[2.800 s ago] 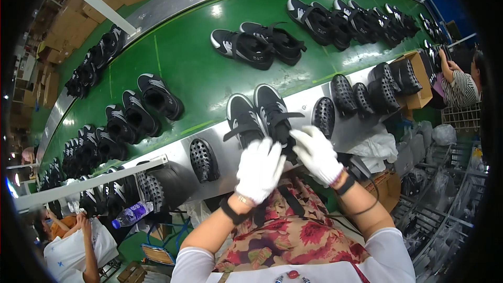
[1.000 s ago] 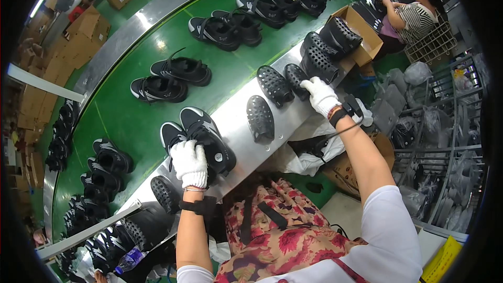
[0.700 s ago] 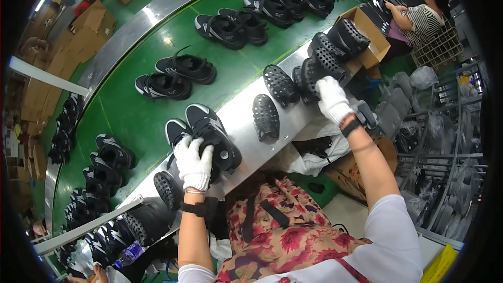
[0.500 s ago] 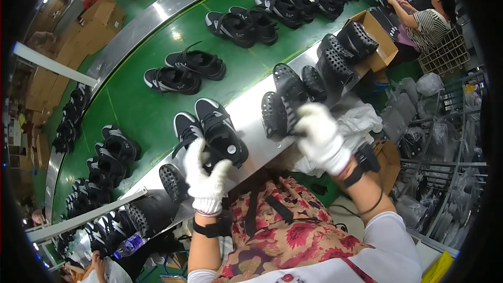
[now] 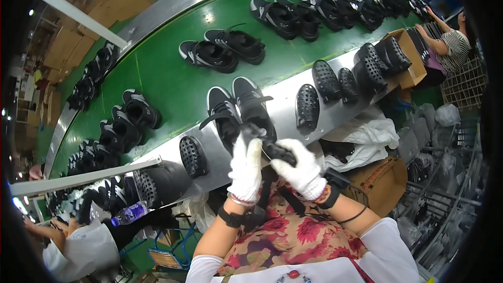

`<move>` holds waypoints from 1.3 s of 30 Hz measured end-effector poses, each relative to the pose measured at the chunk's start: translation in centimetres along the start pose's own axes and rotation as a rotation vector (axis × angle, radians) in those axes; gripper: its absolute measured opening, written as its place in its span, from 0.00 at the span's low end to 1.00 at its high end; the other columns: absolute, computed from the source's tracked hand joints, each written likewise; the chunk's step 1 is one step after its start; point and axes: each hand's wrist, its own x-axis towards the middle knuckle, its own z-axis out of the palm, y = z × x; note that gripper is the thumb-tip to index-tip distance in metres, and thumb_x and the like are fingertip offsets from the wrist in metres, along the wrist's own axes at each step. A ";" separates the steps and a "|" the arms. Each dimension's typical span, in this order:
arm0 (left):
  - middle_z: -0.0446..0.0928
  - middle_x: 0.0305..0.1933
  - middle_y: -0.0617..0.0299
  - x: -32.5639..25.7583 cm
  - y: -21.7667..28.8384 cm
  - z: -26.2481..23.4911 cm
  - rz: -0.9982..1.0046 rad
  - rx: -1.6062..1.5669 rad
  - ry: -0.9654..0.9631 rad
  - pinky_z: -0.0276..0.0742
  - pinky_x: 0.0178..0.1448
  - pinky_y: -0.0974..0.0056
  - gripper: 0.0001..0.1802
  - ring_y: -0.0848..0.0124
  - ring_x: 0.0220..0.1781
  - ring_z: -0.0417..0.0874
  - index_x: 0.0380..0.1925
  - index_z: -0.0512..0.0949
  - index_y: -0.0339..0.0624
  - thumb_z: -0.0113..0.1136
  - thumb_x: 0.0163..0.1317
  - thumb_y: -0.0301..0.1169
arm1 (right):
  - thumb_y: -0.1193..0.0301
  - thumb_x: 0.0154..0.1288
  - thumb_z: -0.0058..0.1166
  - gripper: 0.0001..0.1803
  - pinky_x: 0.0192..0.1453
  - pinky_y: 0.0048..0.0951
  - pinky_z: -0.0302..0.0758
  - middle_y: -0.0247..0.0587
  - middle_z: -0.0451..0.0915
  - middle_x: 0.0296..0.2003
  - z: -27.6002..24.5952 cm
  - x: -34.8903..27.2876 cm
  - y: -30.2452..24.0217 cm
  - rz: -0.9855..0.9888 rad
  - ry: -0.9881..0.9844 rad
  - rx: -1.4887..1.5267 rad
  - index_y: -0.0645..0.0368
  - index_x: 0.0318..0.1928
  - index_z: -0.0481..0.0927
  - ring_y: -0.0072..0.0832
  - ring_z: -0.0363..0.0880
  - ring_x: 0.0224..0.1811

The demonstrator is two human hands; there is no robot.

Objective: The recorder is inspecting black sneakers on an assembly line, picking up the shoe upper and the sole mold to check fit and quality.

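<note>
My gloved left hand (image 5: pixel 245 172) and my gloved right hand (image 5: pixel 299 170) are close together at the near edge of the metal ledge. Between them, both hands grip a black shoe insert (image 5: pixel 282 154), partly covered by the fingers. Just beyond stands a pair of black sneakers with grey toes, the left shoe (image 5: pixel 222 112) and the right shoe (image 5: pixel 252 102), straps loose, heels toward me. The right shoe's heel is partly hidden behind my hands. One black studded insert (image 5: pixel 193 157) lies left of the pair, another (image 5: pixel 307 107) to the right.
More studded inserts (image 5: pixel 326 81) line the ledge (image 5: pixel 207 178) toward an open carton (image 5: pixel 414 68). Rows of sneakers (image 5: pixel 275 18) stand on the green surface. A white bar (image 5: pixel 89 175) crosses at left, near a bottle (image 5: pixel 130 213). Co-workers sit at far right and lower left.
My right hand has come from the inserts on the right to beside my left hand, bringing one insert. The view has shifted, so the sneakers appear farther right.
</note>
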 end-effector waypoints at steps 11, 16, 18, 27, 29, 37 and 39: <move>0.80 0.37 0.52 10.8 -2.6 -0.1 0.493 0.857 -0.261 0.78 0.46 0.49 0.12 0.50 0.42 0.82 0.43 0.79 0.47 0.57 0.63 0.38 | 0.60 0.60 0.59 0.19 0.43 0.45 0.80 0.52 0.82 0.31 -0.6 6.8 -0.3 -0.023 -0.181 -0.574 0.58 0.47 0.76 0.50 0.84 0.36; 0.81 0.37 0.52 10.4 -3.2 -0.1 0.468 0.778 -0.224 0.79 0.45 0.49 0.11 0.51 0.40 0.83 0.41 0.79 0.47 0.57 0.62 0.38 | 0.54 0.62 0.61 0.26 0.48 0.47 0.80 0.53 0.81 0.41 5.2 9.4 5.6 -0.064 -0.047 -0.877 0.61 0.50 0.72 0.53 0.82 0.42; 0.80 0.36 0.52 10.0 -3.6 -0.9 0.467 0.789 -0.167 0.79 0.43 0.48 0.11 0.51 0.39 0.83 0.40 0.79 0.47 0.57 0.63 0.38 | 0.52 0.60 0.63 0.30 0.50 0.47 0.79 0.54 0.81 0.43 4.6 9.7 6.0 -0.027 -0.112 -0.718 0.61 0.53 0.72 0.54 0.82 0.44; 0.78 0.32 0.53 9.2 -4.6 -0.2 0.538 0.807 -0.141 0.79 0.40 0.50 0.10 0.50 0.36 0.81 0.39 0.79 0.45 0.60 0.62 0.37 | 0.59 0.51 0.73 0.27 0.47 0.46 0.78 0.54 0.80 0.39 4.2 14.5 7.9 -0.035 -0.264 -0.966 0.59 0.46 0.77 0.51 0.82 0.42; 0.78 0.37 0.51 8.7 -5.3 -0.5 0.518 0.681 -0.025 0.79 0.45 0.51 0.16 0.51 0.42 0.81 0.46 0.78 0.41 0.63 0.60 0.35 | 0.58 0.56 0.66 0.24 0.50 0.47 0.78 0.55 0.81 0.42 4.5 14.0 6.9 -0.086 -0.226 -0.894 0.60 0.47 0.77 0.50 0.82 0.45; 0.71 0.66 0.41 10.5 -5.3 -1.0 0.379 0.661 -0.175 0.69 0.71 0.51 0.37 0.47 0.68 0.72 0.66 0.68 0.36 0.68 0.56 0.35 | 0.69 0.60 0.55 0.14 0.39 0.45 0.78 0.46 0.78 0.36 4.5 14.4 4.6 -0.669 -0.338 -0.868 0.53 0.47 0.78 0.45 0.80 0.36; 0.70 0.67 0.41 10.7 -5.0 -1.0 0.372 0.685 -0.282 0.68 0.72 0.50 0.38 0.46 0.69 0.72 0.67 0.67 0.37 0.68 0.56 0.36 | 0.69 0.61 0.52 0.12 0.38 0.42 0.78 0.45 0.79 0.34 4.0 14.5 4.4 -0.730 -0.367 -0.890 0.56 0.45 0.79 0.42 0.81 0.35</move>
